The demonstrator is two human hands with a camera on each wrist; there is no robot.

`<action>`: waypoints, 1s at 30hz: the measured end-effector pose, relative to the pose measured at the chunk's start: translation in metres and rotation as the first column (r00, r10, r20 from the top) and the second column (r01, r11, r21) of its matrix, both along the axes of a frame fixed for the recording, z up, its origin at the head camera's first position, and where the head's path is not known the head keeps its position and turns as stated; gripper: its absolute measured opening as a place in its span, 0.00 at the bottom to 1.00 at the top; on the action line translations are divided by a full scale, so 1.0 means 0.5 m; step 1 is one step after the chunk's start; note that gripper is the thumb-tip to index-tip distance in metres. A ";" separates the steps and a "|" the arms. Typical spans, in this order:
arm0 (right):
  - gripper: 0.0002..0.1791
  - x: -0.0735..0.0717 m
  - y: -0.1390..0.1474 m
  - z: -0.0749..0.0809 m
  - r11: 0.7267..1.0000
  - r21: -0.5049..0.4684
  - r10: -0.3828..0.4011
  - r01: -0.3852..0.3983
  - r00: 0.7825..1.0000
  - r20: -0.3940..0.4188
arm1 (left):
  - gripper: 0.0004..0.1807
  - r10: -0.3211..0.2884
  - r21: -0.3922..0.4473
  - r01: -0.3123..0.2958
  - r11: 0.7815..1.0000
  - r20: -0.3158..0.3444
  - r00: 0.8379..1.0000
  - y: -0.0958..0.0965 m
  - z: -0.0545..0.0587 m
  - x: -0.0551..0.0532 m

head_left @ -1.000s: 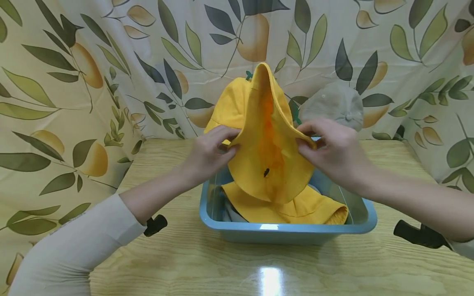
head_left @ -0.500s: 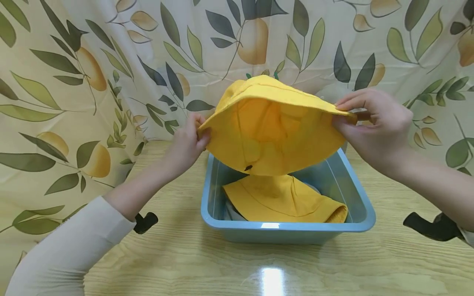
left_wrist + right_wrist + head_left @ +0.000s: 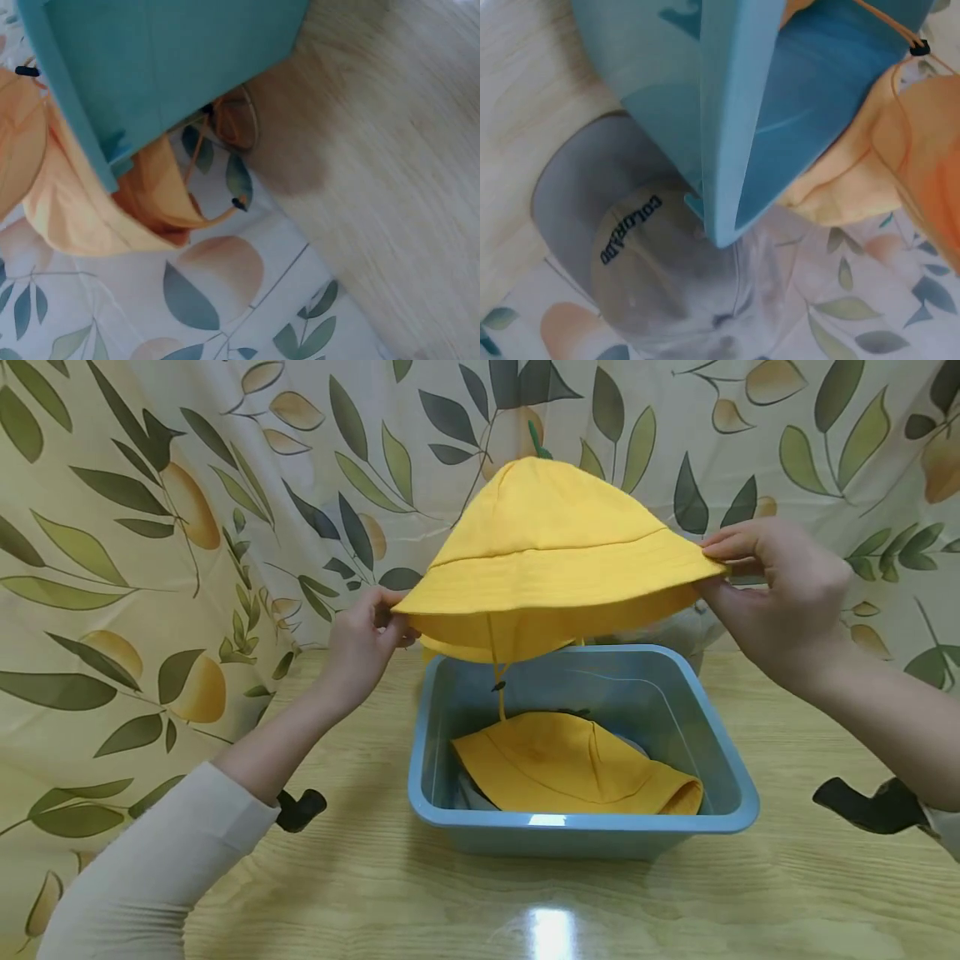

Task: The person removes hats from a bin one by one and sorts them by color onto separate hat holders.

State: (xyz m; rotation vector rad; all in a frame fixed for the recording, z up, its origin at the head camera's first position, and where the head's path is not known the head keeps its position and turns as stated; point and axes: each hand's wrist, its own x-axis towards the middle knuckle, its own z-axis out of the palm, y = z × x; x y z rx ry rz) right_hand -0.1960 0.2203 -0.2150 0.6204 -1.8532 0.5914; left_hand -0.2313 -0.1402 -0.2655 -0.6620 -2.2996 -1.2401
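Observation:
A yellow bucket hat [image 3: 547, 527] with a green sprout on its crown is held up above the blue plastic bin [image 3: 585, 823]. My left hand [image 3: 365, 639] pinches its brim at the left, while my right hand [image 3: 780, 589] pinches the opposite side of the brim. From under the hat a thin chin cord with a dark toggle [image 3: 498, 686] hangs down into the bin. Inside the bin lies a second yellow hat [image 3: 577, 760], folded over, with something grey beneath it. Neither hand shows in the wrist views.
Behind the bin, a grey cap [image 3: 667, 262] lettered COLORADO leans by the curtain in the right wrist view. Another yellow hat [image 3: 90, 210] lies behind the bin in the left wrist view. A leaf-patterned curtain [image 3: 360, 460] backs the wooden table [image 3: 360, 877].
My hands have moved apart, spreading the folded brim wide. The hat has tipped from showing its inside to crown up, and its cord now dangles.

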 end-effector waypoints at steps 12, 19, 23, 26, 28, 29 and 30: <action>0.10 -0.036 -0.004 0.058 0.977 0.161 -0.148 0.141 0.988 0.035 | 0.09 0.092 0.196 -0.029 0.980 -0.322 0.942 -0.012 0.081 -0.012; 0.11 -0.079 -0.044 0.103 0.998 -0.030 -0.050 0.051 0.998 0.029 | 0.07 0.186 0.351 -0.060 0.934 -0.337 0.923 -0.027 0.159 -0.025; 0.11 -0.110 -0.075 0.117 0.986 -0.165 -0.028 0.021 0.999 -0.042 | 0.05 0.231 0.488 -0.064 0.870 -0.290 0.929 -0.041 0.196 -0.038; 0.12 -0.131 -0.099 0.133 0.975 -0.221 -0.034 0.015 0.996 -0.083 | 0.04 0.270 0.524 -0.070 0.849 -0.316 0.910 -0.055 0.217 -0.050; 0.11 -0.145 -0.117 0.145 0.970 -0.244 -0.013 -0.007 0.997 -0.079 | 0.04 0.290 0.537 -0.073 0.840 -0.331 0.898 -0.064 0.229 -0.058; 0.11 -0.153 -0.125 0.150 0.969 -0.248 0.003 -0.023 0.997 -0.079 | 0.04 0.299 0.543 -0.076 0.836 -0.335 0.894 -0.068 0.234 -0.063; 0.10 -0.159 -0.132 0.153 0.967 -0.252 0.021 -0.037 0.998 -0.067 | 0.03 0.311 0.543 -0.086 0.835 -0.337 0.889 -0.072 0.236 -0.067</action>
